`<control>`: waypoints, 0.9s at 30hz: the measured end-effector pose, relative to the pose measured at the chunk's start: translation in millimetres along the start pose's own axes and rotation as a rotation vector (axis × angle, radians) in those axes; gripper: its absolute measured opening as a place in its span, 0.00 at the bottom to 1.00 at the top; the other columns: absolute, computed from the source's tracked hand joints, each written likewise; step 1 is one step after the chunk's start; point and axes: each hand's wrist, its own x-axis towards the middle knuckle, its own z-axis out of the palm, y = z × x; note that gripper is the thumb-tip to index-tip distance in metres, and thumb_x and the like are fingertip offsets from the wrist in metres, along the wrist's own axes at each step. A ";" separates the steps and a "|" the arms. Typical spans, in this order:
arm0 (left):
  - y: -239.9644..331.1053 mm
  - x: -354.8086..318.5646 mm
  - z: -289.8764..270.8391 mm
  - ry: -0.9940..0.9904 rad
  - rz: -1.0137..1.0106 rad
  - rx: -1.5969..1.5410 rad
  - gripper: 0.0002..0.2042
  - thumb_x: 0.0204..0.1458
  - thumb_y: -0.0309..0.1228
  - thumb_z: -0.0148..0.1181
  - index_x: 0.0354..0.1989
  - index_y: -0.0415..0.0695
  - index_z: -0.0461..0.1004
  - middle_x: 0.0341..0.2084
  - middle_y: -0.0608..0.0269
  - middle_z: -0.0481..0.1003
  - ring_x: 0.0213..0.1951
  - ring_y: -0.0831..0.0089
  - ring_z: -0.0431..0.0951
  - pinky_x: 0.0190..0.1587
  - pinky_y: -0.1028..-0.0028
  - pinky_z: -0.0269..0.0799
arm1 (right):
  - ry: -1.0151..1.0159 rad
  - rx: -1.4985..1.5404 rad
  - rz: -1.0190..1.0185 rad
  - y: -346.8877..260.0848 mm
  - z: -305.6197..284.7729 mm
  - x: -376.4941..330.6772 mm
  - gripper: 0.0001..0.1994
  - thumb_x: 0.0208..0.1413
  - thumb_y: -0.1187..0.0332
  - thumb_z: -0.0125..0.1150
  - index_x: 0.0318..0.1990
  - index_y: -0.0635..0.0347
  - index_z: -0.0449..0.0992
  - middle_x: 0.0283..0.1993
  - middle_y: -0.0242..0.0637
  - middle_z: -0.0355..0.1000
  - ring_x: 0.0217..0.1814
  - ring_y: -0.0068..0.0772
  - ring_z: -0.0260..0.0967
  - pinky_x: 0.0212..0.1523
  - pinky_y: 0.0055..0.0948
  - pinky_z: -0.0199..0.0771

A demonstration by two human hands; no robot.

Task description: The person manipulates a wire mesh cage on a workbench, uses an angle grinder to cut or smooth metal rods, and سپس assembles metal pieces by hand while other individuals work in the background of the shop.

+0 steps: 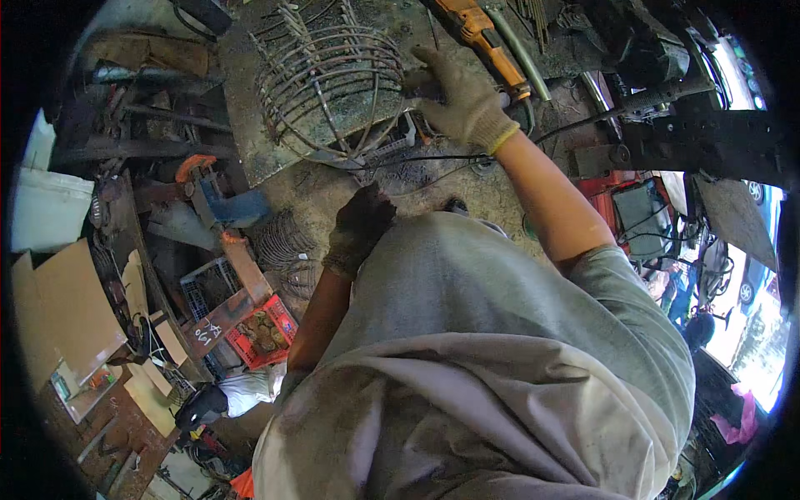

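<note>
A rusty wire basket frame (329,83) lies on a stained metal worktable (250,142). My right hand (462,100), in a tan work glove, reaches out and grips the frame's rim at its right side. My left hand (358,229), in a dark glove, hangs lower, close to my grey shirt; its fingers look curled and I see nothing in them. An orange power tool (487,42) lies just beyond my right hand.
A black cable (467,157) runs across the table edge. On the floor at left lie a blue-orange clamp (212,187), a coil of wire (279,237), a red crate (265,332), cardboard sheets (62,308) and scrap metal. A red machine (633,208) stands at right.
</note>
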 end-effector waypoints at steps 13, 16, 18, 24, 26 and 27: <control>-23.9 -20.3 -18.8 -0.162 0.303 0.276 0.16 0.54 0.35 0.62 0.49 0.40 0.75 0.41 0.51 0.77 0.44 0.51 0.78 0.47 0.62 0.76 | 0.064 -0.324 -0.010 -18.2 20.3 -0.1 0.37 0.53 0.51 0.63 0.69 0.52 0.59 0.51 0.48 0.77 0.53 0.51 0.75 0.56 0.45 0.73; -34.3 -22.7 -22.1 -0.177 0.303 0.244 0.16 0.54 0.35 0.62 0.49 0.40 0.75 0.41 0.50 0.77 0.44 0.51 0.78 0.47 0.62 0.76 | 0.094 -0.415 -0.106 -20.7 18.4 4.2 0.35 0.54 0.52 0.63 0.68 0.51 0.61 0.48 0.47 0.77 0.49 0.53 0.75 0.55 0.46 0.73; -41.2 -23.7 -24.7 -0.181 0.297 0.220 0.17 0.54 0.35 0.61 0.49 0.40 0.75 0.41 0.50 0.77 0.44 0.51 0.78 0.47 0.61 0.76 | 0.159 -0.312 -0.093 -16.2 17.4 3.3 0.33 0.53 0.55 0.64 0.67 0.51 0.63 0.47 0.45 0.77 0.48 0.52 0.76 0.53 0.45 0.73; -63.6 -41.1 -38.7 -0.206 0.232 0.138 0.17 0.54 0.35 0.61 0.49 0.40 0.75 0.40 0.50 0.77 0.44 0.50 0.78 0.47 0.61 0.76 | 0.479 -0.162 0.285 -18.7 6.8 -35.2 0.21 0.54 0.61 0.66 0.56 0.55 0.77 0.40 0.45 0.77 0.45 0.47 0.78 0.46 0.40 0.77; -70.2 -44.1 -41.6 -0.209 0.217 0.117 0.17 0.54 0.35 0.61 0.49 0.40 0.75 0.40 0.50 0.77 0.44 0.50 0.78 0.47 0.61 0.76 | 0.389 -0.233 0.356 -27.2 5.6 -38.1 0.18 0.55 0.56 0.64 0.51 0.51 0.78 0.43 0.50 0.77 0.46 0.50 0.78 0.47 0.43 0.77; -73.5 -42.8 -43.3 -0.213 0.218 0.109 0.17 0.54 0.35 0.61 0.49 0.40 0.75 0.40 0.50 0.77 0.44 0.50 0.78 0.47 0.61 0.76 | 0.349 -0.268 0.398 -36.4 2.8 -35.7 0.17 0.56 0.54 0.63 0.49 0.50 0.79 0.44 0.52 0.77 0.47 0.51 0.77 0.47 0.45 0.77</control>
